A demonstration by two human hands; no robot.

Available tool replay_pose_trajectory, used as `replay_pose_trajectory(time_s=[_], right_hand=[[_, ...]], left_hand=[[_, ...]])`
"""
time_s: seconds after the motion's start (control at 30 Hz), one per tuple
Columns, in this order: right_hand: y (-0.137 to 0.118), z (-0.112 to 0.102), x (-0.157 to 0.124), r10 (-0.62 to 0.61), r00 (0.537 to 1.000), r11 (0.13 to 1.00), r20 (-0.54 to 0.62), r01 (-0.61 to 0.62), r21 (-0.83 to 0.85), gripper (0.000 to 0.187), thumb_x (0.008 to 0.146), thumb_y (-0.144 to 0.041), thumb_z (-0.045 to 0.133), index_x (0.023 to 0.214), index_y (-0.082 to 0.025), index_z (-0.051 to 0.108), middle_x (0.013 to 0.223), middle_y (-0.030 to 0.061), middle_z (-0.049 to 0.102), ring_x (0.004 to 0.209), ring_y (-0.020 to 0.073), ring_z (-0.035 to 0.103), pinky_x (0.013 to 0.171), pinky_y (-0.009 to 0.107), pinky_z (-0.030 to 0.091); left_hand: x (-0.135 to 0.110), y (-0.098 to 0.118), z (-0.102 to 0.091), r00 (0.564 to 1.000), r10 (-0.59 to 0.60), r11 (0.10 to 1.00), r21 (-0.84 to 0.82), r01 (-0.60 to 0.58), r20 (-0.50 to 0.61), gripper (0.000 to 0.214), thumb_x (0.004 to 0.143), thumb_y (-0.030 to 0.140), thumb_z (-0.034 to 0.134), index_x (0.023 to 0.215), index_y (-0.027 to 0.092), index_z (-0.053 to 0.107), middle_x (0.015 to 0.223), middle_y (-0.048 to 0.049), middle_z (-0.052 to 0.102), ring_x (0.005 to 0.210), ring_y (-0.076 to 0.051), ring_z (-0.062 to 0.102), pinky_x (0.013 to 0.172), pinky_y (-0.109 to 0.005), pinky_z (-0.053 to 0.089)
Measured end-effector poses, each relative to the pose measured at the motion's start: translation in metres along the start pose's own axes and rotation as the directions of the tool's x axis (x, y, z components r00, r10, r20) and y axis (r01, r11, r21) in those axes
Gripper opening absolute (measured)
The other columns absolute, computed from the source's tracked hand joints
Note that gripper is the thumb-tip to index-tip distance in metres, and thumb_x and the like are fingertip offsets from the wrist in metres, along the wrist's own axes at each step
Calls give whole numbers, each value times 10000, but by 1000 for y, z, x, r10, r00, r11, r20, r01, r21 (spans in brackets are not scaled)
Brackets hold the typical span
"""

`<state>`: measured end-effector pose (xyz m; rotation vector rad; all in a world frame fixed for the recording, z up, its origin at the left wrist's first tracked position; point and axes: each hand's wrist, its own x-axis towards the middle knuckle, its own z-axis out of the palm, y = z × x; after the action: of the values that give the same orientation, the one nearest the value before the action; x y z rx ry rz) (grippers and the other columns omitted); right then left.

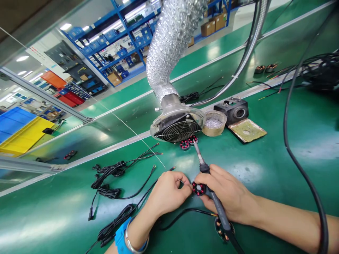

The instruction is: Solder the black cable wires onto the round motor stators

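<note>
My right hand [229, 192] is wrapped around a soldering iron [219, 208], whose tip points away toward the fan. Its thumb and a finger also touch a small round motor stator [198, 188] with red windings. At the stator's left edge, my left hand [169, 190] pinches a thin solder wire [150, 150] that runs down from the upper left. Under the iron's handle lies another stator [221, 229], with a black cable [185, 211] leading to it. Two more stators [184, 144] sit below the fan, beyond the iron's tip.
A fume extractor fan [178, 128] on a foil duct [169, 46] hangs ahead. Right of it are a round tub [214, 123], an iron stand [234, 109] and a sponge tray [247, 130]. Bundled black cables [113, 173] lie left; a black cord [288, 148] hangs at right.
</note>
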<state>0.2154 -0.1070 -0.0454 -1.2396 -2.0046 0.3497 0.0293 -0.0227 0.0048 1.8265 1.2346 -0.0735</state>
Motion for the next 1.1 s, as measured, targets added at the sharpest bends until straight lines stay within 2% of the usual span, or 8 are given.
replay_pose_trajectory(time_s=[0.2, 0.3, 0.43, 0.57, 0.63, 0.87, 1.0, 1.1], right_hand=[[-1, -5, 6, 42, 998, 997, 50, -45, 63, 347, 744, -91, 558, 1076, -180, 511, 894, 71, 540, 822, 240, 454, 701, 367, 438], [-2, -6, 8, 45, 996, 995, 74, -52, 82, 353, 772, -88, 544, 1106, -195, 508, 912, 67, 553, 826, 235, 459, 715, 367, 436], [0, -5, 7, 73, 995, 994, 70, -78, 72, 347, 790, -101, 557, 1120, -194, 501, 887, 59, 548, 825, 233, 460, 701, 350, 439], [1, -4, 7, 74, 996, 996, 49, -76, 54, 323, 797, -125, 575, 1106, -183, 499, 894, 66, 550, 827, 235, 464, 685, 349, 448], [0, -4, 6, 78, 996, 996, 50, -80, 48, 300, 802, -127, 571, 1089, -184, 505, 893, 67, 550, 830, 239, 463, 683, 353, 451], [0, -5, 6, 86, 995, 996, 45, -88, 35, 275, 826, -163, 581, 1090, -181, 506, 878, 64, 546, 829, 238, 469, 677, 349, 454], [0, -4, 6, 73, 997, 997, 9, -73, 13, 227, 835, -149, 564, 1052, -182, 509, 862, 62, 552, 806, 232, 471, 662, 337, 450], [0, -3, 6, 72, 997, 997, -10, -72, -9, 235, 833, -147, 566, 1055, -188, 501, 851, 60, 547, 795, 235, 475, 649, 332, 448]], left_hand=[[3, -7, -2, 992, 17, 973, -231, 12, 122, 191, 793, 338, 600, 759, 154, 632, 530, 65, 401, 496, -88, 254, 477, -247, 180], [4, 0, -2, 991, 41, 918, -395, 12, 126, 227, 758, 359, 633, 697, 143, 598, 569, 48, 447, 530, -83, 298, 509, -233, 216], [2, 4, -5, 993, 34, 833, -552, 36, 115, 267, 710, 398, 664, 659, 153, 571, 530, 76, 367, 505, -73, 255, 503, -227, 194], [-1, 0, -3, 999, 19, 910, -414, -4, 32, 236, 747, 381, 654, 693, 162, 583, 524, 81, 339, 500, -78, 240, 496, -236, 174], [-1, -1, 1, 999, 22, 945, -326, -6, 46, 205, 763, 358, 647, 717, 162, 608, 523, 76, 355, 500, -82, 248, 498, -239, 178], [0, 4, 0, 998, 33, 868, -497, -3, 53, 232, 722, 364, 641, 661, 148, 584, 558, 44, 444, 536, -85, 287, 514, -237, 211], [-5, -3, 1, 996, 23, 955, -298, 2, 81, 279, 765, 432, 681, 746, 156, 641, 492, 91, 319, 486, -79, 195, 474, -251, 135], [-7, -7, 7, 993, 0, 975, -221, 26, 117, 256, 805, 415, 632, 765, 165, 669, 479, 85, 341, 458, -78, 201, 462, -259, 122]])
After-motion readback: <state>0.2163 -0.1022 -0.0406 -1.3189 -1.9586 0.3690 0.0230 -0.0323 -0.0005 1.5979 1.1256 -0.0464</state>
